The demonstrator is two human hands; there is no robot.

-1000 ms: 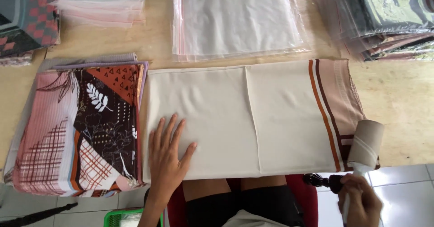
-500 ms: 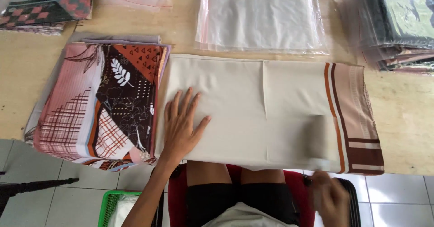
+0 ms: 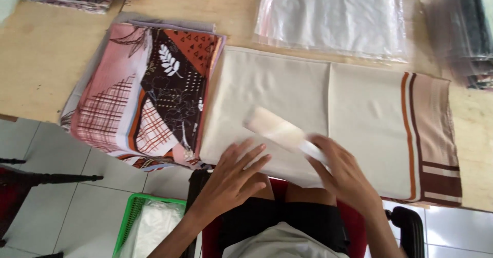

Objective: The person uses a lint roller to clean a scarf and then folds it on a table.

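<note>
Left hand (image 3: 233,178) flat on beige cloth (image 3: 328,117), right hand (image 3: 341,173) around pale roller (image 3: 280,130).

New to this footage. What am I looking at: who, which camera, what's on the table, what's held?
No machine here: a person works with bare hands, filmed by a camera on their head looking down. On the wooden table lies a folded cream cloth with brown stripes at one end. Beside it sits a stack of patterned pink and brown cloths; behind are clear plastic bags. The left hand rests flat on the cream cloth's near edge. The right hand holds a pale roller-like tool on the cloth; it is blurred. A green basket stands on the floor.
</note>
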